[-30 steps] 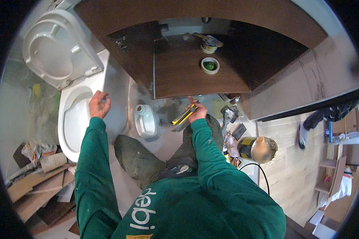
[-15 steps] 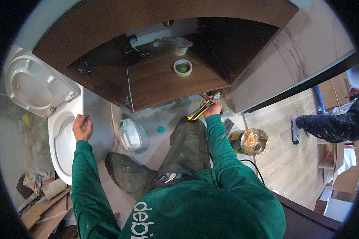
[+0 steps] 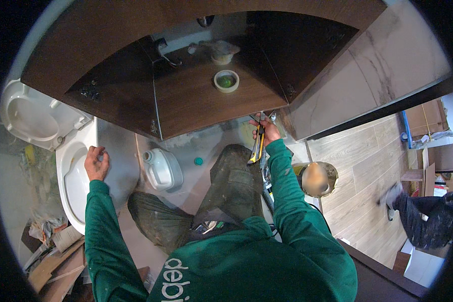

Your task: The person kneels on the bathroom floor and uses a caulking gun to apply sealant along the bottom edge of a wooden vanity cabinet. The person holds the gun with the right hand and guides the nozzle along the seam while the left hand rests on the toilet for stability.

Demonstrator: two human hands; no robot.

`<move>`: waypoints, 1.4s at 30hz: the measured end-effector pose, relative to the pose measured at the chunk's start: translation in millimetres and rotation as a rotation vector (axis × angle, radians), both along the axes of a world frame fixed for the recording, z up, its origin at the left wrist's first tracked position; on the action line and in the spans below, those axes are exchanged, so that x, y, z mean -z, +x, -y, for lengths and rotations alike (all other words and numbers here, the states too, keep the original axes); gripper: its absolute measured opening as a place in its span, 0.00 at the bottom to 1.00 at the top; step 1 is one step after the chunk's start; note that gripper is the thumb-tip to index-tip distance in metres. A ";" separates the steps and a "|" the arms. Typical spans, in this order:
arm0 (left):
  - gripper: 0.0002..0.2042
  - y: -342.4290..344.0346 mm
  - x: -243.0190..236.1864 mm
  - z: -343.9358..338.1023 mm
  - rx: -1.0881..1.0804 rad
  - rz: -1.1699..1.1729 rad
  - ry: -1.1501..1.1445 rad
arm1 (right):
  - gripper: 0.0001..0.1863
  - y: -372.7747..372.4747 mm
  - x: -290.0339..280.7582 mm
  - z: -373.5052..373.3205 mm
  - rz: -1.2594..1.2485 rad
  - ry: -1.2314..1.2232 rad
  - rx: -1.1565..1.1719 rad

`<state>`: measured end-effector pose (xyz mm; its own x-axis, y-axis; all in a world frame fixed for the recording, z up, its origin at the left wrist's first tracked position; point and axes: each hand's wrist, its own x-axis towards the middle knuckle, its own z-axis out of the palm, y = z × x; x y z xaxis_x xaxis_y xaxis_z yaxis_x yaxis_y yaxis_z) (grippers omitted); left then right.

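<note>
Grips a yellow-and-black utility knife in the right hand, near the cabinet; holds the left hand loose, half-spread, by the toilet!

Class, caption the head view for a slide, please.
The right hand grips a yellow-and-black utility knife by a brown cabinet; the left hand is near a toilet.

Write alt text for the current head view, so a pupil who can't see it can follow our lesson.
A person in a green top holds a yellow-and-black tool in the right hand, near the front edge of an open brown cabinet. The left hand is by a toilet, and a white jug is on the floor.
</note>
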<state>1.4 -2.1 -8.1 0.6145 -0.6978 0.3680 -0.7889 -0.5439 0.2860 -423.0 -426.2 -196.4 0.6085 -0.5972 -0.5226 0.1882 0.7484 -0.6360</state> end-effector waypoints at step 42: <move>0.08 -1.0 0.3 1.3 -0.016 -0.011 -0.036 | 0.02 47.7 -8.9 -14.4 0.074 0.236 -0.071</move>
